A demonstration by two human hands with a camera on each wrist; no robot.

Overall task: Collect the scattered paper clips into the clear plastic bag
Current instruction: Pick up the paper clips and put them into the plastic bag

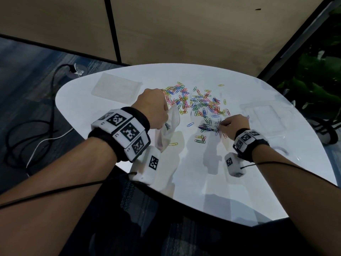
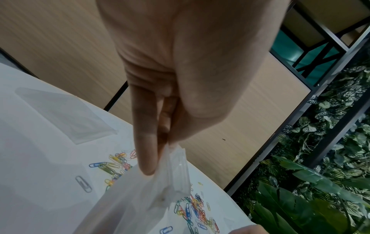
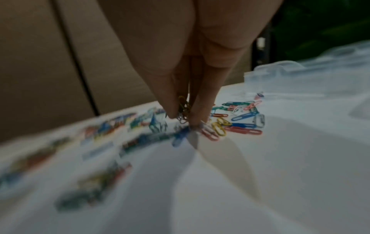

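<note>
Several coloured paper clips point(image 1: 199, 103) lie scattered across the middle of the white table point(image 1: 221, 172). My left hand point(image 1: 153, 106) pinches the top edge of the clear plastic bag point(image 1: 168, 130), which hangs down to the table at the left of the clips; a few clips show inside it. In the left wrist view the bag point(image 2: 156, 190) hangs from my left hand point(image 2: 160, 142), pinched between thumb and fingers. My right hand point(image 1: 232, 123) is at the near right of the pile, and its fingertips point(image 3: 200, 114) pinch a small bunch of paper clips point(image 3: 183, 109) just above the table.
A flat clear plastic tray point(image 1: 116, 86) lies at the table's back left, and another clear plastic piece point(image 1: 265, 113) at the right. Dark cables point(image 1: 27, 130) run over the floor on the left. Green plants point(image 1: 317, 80) stand beyond the table's right edge.
</note>
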